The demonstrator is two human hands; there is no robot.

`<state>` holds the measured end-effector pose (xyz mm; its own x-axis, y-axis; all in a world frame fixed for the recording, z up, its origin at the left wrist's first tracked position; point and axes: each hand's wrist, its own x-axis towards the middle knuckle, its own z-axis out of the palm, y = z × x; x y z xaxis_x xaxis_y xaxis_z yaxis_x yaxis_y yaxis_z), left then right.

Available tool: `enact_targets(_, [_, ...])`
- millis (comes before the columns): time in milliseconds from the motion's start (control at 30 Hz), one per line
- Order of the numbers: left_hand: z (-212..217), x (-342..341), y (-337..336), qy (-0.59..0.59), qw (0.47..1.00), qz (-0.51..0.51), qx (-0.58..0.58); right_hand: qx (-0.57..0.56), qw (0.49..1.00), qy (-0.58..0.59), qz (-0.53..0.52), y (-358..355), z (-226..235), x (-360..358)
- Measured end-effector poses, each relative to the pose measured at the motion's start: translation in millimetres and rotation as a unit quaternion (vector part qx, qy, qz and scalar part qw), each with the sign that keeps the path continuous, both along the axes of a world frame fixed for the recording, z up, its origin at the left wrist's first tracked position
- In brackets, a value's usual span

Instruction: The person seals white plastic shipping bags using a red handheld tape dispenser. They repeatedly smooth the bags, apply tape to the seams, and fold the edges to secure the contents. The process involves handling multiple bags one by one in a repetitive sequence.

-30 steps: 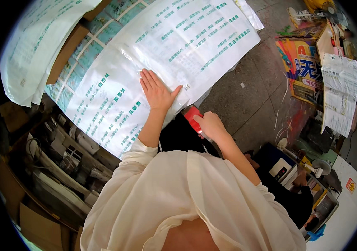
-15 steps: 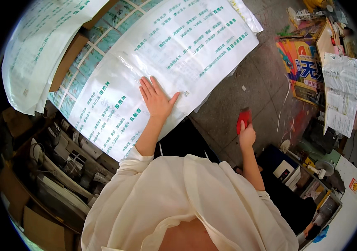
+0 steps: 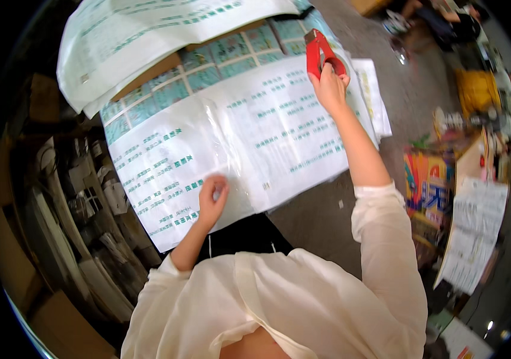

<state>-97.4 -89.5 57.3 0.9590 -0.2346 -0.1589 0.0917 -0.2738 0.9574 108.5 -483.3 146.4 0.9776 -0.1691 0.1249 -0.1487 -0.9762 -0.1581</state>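
Note:
A large white woven sack [image 3: 255, 137] with green print lies flat in front of me on the grey floor. My left hand [image 3: 212, 197] presses down on its near edge with the fingers curled. My right hand [image 3: 329, 84] reaches far forward over the sack's far right part and grips a red tape dispenser [image 3: 320, 52], which points away from me. More printed white sacks [image 3: 148, 42] are stacked beyond, partly over brown cardboard [image 3: 154, 70].
Dark machine parts and cardboard boxes [image 3: 82, 209] crowd the left side. On the right stand colourful printed cartons [image 3: 426, 185] and loose white printed sheets [image 3: 474, 233]. Another person [image 3: 441, 18] sits at the far upper right. Bare grey floor [image 3: 321, 221] shows beside my right arm.
My right hand has lifted the red tape dispenser from near my lap and carried it far forward over the sack. My left hand has slid back to the sack's near edge and curled.

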Motion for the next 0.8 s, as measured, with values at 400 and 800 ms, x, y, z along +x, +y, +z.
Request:
enact_targets(400, [8.8,-143.4,18.9,0.508,0.700,0.364,-0.345,-0.013,0.991,0.053,-0.125,17.9,-104.8,186.9])
enact_targets(800, [-8.9,-120.5,-42.2,0.556,0.671,0.318,-0.373,0.247,0.841,-0.049,0.478,106.9,-75.9,-145.4])
